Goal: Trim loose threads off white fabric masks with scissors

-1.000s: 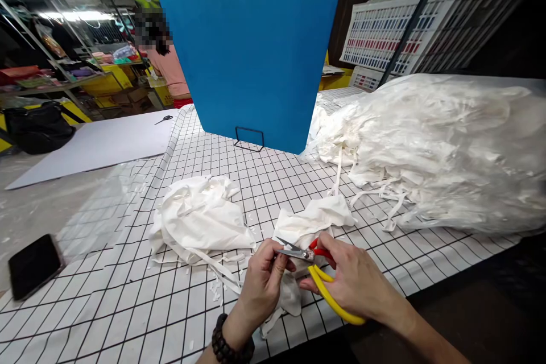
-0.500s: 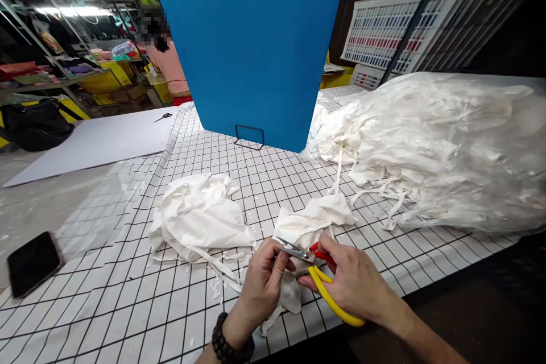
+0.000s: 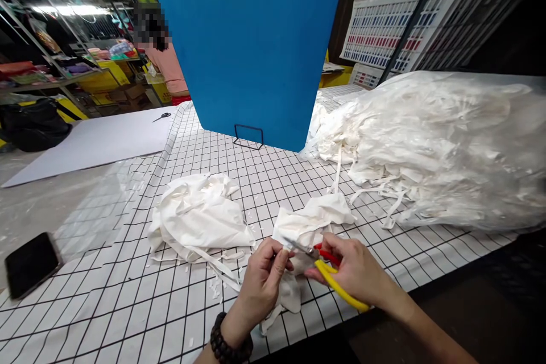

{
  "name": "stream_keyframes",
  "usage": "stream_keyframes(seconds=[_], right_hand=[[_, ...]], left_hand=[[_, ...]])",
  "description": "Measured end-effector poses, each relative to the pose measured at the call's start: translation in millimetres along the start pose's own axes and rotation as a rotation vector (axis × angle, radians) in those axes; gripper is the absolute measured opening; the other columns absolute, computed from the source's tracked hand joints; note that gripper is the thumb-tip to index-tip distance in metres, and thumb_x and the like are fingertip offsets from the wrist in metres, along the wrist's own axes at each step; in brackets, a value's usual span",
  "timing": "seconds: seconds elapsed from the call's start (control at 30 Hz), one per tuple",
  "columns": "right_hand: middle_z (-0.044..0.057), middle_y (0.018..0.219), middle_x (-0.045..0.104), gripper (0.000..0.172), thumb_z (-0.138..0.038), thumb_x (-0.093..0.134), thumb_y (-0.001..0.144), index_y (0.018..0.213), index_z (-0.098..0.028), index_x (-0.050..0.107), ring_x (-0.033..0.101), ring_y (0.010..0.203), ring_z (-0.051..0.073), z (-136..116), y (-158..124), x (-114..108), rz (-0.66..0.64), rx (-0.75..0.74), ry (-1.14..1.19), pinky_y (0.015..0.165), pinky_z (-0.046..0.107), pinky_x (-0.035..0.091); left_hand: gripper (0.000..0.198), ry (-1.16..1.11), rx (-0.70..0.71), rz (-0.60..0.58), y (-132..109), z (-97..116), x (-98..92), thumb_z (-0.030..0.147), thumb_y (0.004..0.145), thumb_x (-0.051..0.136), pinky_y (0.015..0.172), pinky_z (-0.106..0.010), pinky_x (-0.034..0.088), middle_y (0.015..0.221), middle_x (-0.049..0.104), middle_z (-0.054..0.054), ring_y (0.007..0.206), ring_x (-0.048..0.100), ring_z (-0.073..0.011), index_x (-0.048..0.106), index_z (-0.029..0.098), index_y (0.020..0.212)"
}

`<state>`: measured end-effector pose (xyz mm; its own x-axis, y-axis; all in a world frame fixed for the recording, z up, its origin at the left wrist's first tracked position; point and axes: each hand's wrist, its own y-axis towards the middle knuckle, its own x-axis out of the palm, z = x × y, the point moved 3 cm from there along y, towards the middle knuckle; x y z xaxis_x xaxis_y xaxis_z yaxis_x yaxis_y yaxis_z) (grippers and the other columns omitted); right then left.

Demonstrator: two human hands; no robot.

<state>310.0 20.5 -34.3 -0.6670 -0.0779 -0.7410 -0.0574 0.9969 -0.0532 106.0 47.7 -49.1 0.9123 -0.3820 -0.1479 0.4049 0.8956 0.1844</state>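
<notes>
I see the left hand (image 3: pixel 263 274), its thumb and forefinger pressed together on one soft, wrinkled white cloth (image 3: pixel 289 294). The right hand (image 3: pixel 357 272) has its fingers curled around one pair of scissors (image 3: pixel 314 252), with one red and one yellow handle, spread apart. The scissors are just above the cloth; their long axis slants, and the metal blades point away and leftward, near the left fingertips. To the left lie one flat, glossy phone (image 3: pixel 32 265) and one crumpled fabric heap (image 3: pixel 200 213). At right bulges one clear plastic bag (image 3: pixel 447 148). Farther stands one smooth blue board (image 3: pixel 251 45).
</notes>
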Motion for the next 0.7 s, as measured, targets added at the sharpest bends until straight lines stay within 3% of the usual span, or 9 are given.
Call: stream_keyframes(seconds=[0.13, 0.27, 0.33, 0.47, 0.6, 0.7], right_hand=[[-0.003, 0.074, 0.061, 0.039, -0.043, 0.077, 0.071, 0.078, -0.024, 0.044, 0.058, 0.067, 0.016, 27.6, 21.9, -9.9, 0.062, 0.099, 0.370, 0.060, 0.027, 0.046], [0.003, 0.099, 0.068, 0.041, -0.037, 0.080, 0.068, 0.089, -0.024, 0.048, 0.064, 0.086, 0.020, 25.7, 44.4, -6.2, 0.035, 0.062, 0.527, 0.075, 0.033, 0.051], [0.001, 0.094, 0.068, 0.038, -0.036, 0.079, 0.067, 0.085, -0.024, 0.049, 0.063, 0.081, 0.020, 18.7, 55.5, -0.2, 0.027, 0.057, 0.458, 0.069, 0.031, 0.049], [-0.002, 0.080, 0.064, 0.029, -0.032, 0.074, 0.067, 0.076, -0.022, 0.048, 0.059, 0.072, 0.017, 19.0, 79.6, 1.3, 0.153, 0.118, 0.324, 0.061, 0.028, 0.044], [-0.003, 0.076, 0.060, 0.035, -0.036, 0.075, 0.066, 0.079, -0.022, 0.045, 0.056, 0.068, 0.015, 26.1, 94.1, -17.8, 0.164, 0.107, 0.431, 0.061, 0.027, 0.045], [-0.003, 0.074, 0.058, 0.039, -0.042, 0.076, 0.066, 0.080, -0.021, 0.046, 0.053, 0.060, 0.012, 17.2, 92.3, -40.7, 0.069, 0.059, 0.539, 0.053, 0.025, 0.045]], left_hand=[[0.020, -0.100, 0.012, 0.082, 7.4, 4.5, -11.3, 0.031, 0.097, 0.049, 0.083, -0.030, 0.044, 0.088, 0.060, -0.005, 0.088, 0.058, -0.0186, 0.063, 0.019, 0.091], [0.019, -0.219, 0.038, 0.155, 27.7, 15.0, -26.1, 0.032, 0.095, 0.052, 0.093, -0.034, 0.044, 0.098, 0.065, -0.007, 0.100, 0.059, -0.0211, 0.064, 0.018, 0.095], [0.019, -0.276, 0.056, 0.173, 41.4, 23.4, -32.9, 0.033, 0.094, 0.055, 0.097, -0.036, 0.044, 0.099, 0.067, -0.008, 0.102, 0.060, -0.0220, 0.065, 0.017, 0.095], [0.018, -0.361, 0.159, 0.221, 64.2, 46.4, -50.4, 0.031, 0.093, 0.057, 0.099, -0.039, 0.045, 0.100, 0.067, -0.007, 0.101, 0.062, -0.0213, 0.066, 0.016, 0.093], [0.015, -0.405, 0.219, 0.288, 70.6, 63.3, -78.1, 0.027, 0.090, 0.057, 0.093, -0.034, 0.049, 0.095, 0.065, -0.006, 0.096, 0.061, -0.0191, 0.067, 0.016, 0.086], [0.015, -0.480, 0.208, 0.328, 66.8, 68.2, -102.0, 0.024, 0.089, 0.054, 0.088, -0.030, 0.050, 0.090, 0.062, -0.006, 0.093, 0.059, -0.0178, 0.064, 0.017, 0.080]])
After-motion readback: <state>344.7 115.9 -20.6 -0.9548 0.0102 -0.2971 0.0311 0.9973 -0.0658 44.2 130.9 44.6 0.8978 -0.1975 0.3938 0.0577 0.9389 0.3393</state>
